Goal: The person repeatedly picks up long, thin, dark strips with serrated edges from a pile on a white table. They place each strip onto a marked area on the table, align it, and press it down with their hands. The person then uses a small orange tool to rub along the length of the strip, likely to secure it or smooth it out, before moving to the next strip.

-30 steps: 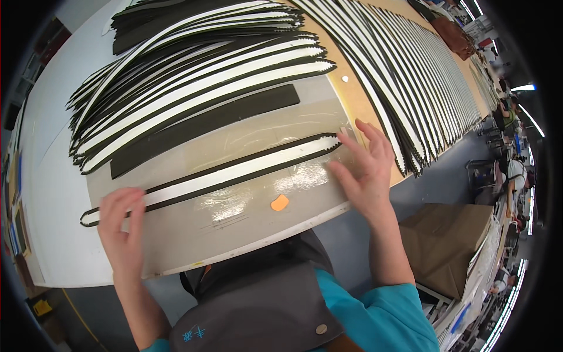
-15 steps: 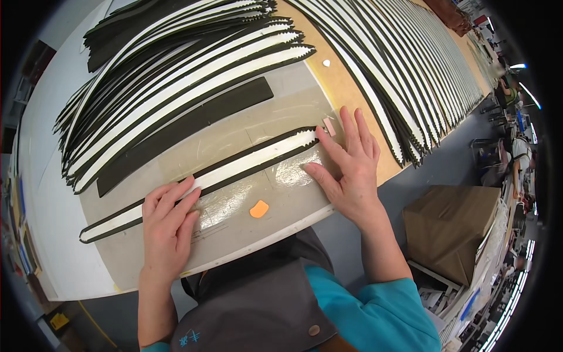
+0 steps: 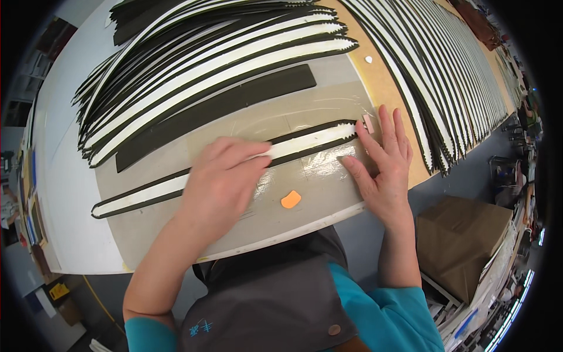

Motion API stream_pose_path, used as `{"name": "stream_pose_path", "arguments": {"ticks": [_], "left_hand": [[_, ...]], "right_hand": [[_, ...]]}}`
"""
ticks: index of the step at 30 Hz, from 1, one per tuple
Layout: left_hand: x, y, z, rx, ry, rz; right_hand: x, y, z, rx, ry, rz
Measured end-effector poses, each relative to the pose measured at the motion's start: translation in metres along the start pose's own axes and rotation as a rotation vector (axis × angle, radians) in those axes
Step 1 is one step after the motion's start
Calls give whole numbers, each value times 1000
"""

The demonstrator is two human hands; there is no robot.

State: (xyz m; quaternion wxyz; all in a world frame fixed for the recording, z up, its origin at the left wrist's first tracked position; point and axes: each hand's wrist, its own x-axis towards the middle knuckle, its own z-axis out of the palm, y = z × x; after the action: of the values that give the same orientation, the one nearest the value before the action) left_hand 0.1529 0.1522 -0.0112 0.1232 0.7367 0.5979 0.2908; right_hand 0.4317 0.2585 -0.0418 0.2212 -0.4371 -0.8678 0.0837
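Note:
A long strip with black edges and a white middle [image 3: 314, 139] lies slantwise on the clear mat in front of me, its right end saw-toothed. My left hand [image 3: 220, 179] lies across the strip near its middle, fingers stretched along the white face. Those fingers are slightly blurred. At the toothed end, my right hand [image 3: 384, 167] rests with its fingers spread, the index fingertip touching the strip's tip and the thumb on the mat. A small pink block [image 3: 368, 124] is by that fingertip. Below the strip sits an orange, rounded piece [image 3: 291, 199].
A plain black strip [image 3: 220, 114] lies beyond, beside a pile of black-and-white strips [image 3: 234, 71]. More strips overlap in a long row [image 3: 437, 76] at the right. A small white piece [image 3: 368, 59] lies between them. A brown covered box [image 3: 460, 243] stands right of the table.
My left hand has slid rightward along the strip, toward its middle. My right hand keeps its place at the toothed end. The whole view has shifted slightly.

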Motion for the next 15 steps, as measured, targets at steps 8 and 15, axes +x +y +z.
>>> {"name": "stream_pose_path", "arguments": {"ticks": [8, 15], "left_hand": [[15, -10, 33, 23, 79, 157], [8, -12, 33, 75, 54, 168]], "right_hand": [[1, 1, -1, 7, -19, -4], [29, 2, -10, -36, -29, -49]]}}
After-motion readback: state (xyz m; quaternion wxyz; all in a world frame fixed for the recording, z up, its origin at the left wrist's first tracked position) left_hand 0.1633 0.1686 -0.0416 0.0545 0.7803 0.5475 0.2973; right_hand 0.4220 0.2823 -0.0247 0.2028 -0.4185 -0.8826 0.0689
